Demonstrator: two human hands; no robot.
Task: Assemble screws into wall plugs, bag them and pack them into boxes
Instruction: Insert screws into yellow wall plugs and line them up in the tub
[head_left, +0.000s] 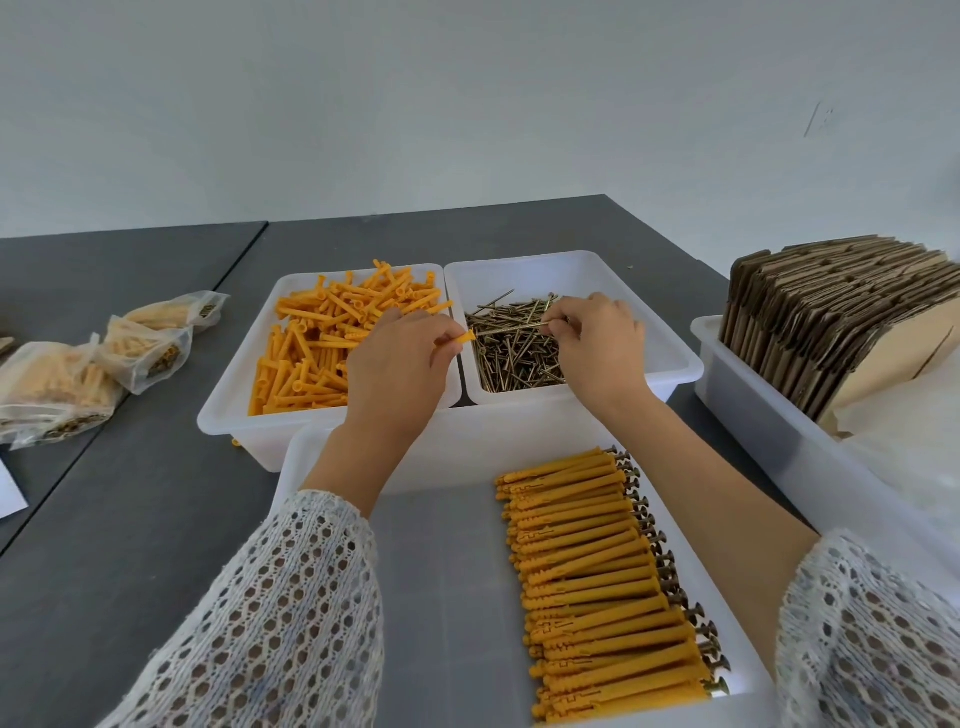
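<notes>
Two hands: left hand (397, 358) pinches ribbed orange plug (460, 339), right hand (597, 340) thin screw (522, 327)

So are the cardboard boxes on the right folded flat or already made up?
Folded flat. The cardboard boxes stand on edge, packed side by side like files in a white bin; none is opened into a box shape.

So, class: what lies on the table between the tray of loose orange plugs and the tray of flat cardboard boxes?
In the head view, the white tray of screws sits between the plug tray and the cardboard tray.
</notes>
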